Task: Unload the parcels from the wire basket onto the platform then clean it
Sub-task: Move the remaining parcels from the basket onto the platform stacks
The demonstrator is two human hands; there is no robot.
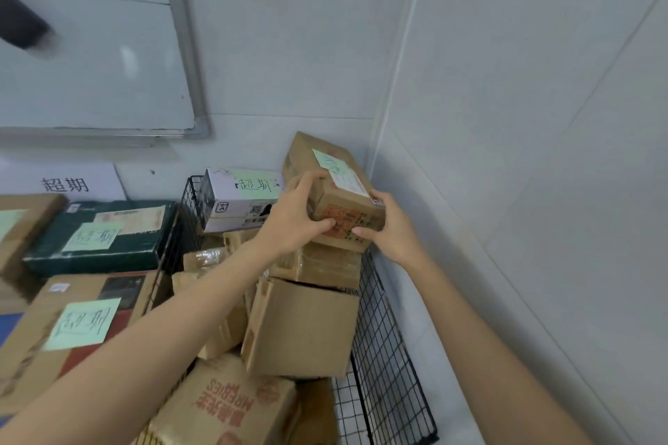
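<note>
A black wire basket [383, 343] stands in the room's corner, piled with cardboard parcels. On top of the pile lies a long brown box [327, 170] with a pale green label and a red print on its near end. My left hand [294, 219] grips its left near corner and my right hand [392, 228] holds its right near corner. Below it sit a taped brown parcel [321, 265], a plain cardboard box [305, 329] and a box with red lettering [231, 405]. A white box [240, 204] with a green note leans at the basket's back.
Left of the basket lie a dark green box [105, 238] and a brown and red box [65, 329], both with green notes. A whiteboard [94, 47] hangs on the back wall. The white side wall [542, 191] runs close along the basket's right side.
</note>
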